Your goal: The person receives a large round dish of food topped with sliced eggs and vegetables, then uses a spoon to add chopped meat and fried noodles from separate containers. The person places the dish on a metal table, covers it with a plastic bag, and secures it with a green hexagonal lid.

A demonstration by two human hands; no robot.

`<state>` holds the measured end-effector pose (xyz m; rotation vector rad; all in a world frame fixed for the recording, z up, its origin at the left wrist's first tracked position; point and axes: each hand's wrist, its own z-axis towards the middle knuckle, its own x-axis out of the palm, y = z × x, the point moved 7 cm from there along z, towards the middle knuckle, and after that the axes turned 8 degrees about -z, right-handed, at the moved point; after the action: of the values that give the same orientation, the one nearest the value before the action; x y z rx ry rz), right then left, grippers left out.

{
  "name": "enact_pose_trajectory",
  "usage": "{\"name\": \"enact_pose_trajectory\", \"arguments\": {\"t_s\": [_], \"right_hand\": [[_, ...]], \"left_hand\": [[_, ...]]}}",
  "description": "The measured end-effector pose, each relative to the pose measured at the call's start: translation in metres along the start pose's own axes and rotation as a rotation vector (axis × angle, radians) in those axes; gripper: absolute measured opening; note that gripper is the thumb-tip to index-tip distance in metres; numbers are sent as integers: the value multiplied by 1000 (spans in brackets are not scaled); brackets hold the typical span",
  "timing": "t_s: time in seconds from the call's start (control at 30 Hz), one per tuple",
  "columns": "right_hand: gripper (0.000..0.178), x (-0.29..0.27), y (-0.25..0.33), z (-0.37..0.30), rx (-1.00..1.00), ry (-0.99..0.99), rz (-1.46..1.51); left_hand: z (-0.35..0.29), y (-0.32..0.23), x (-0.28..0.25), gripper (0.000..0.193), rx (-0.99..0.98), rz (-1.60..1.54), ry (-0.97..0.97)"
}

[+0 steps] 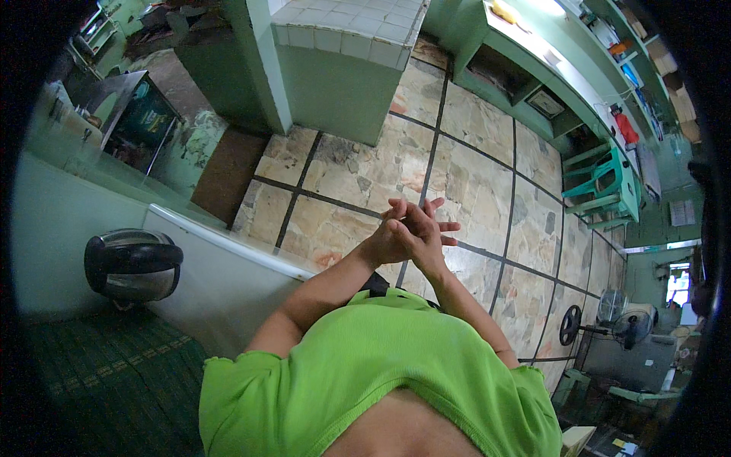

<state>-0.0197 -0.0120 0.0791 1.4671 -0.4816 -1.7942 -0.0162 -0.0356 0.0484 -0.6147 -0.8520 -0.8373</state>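
Note:
My left hand (383, 245) and my right hand (428, 245) meet in front of my body, above the tiled floor (472, 183). They touch each other, with the fingers crossing and seemingly laced together. Several fingertips stretch out on both sides of the crossing, apart from one another. I see no object in either hand. Parts of both palms and some fingers are hidden where the hands overlap.
A low white-edged partition (228, 240) runs at my left, beside a black and silver rounded appliance (133, 265). Ahead stands a tile-topped counter (343, 30). A green plastic chair (609, 183) is by the long desk (563, 72) at right; a fan (632, 327) stands nearer.

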Motion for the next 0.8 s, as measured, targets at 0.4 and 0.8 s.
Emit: {"name": "enact_pose_trajectory", "arguments": {"t_s": [0.4,0.8], "right_hand": [[36,3,5,-9,84,-13,212],[39,6,14,-13,-18,-62,135]], "left_hand": [[-1,-4,-7,104,129,195,-23],[-5,-11,-12,108,275,427,-55]]}}
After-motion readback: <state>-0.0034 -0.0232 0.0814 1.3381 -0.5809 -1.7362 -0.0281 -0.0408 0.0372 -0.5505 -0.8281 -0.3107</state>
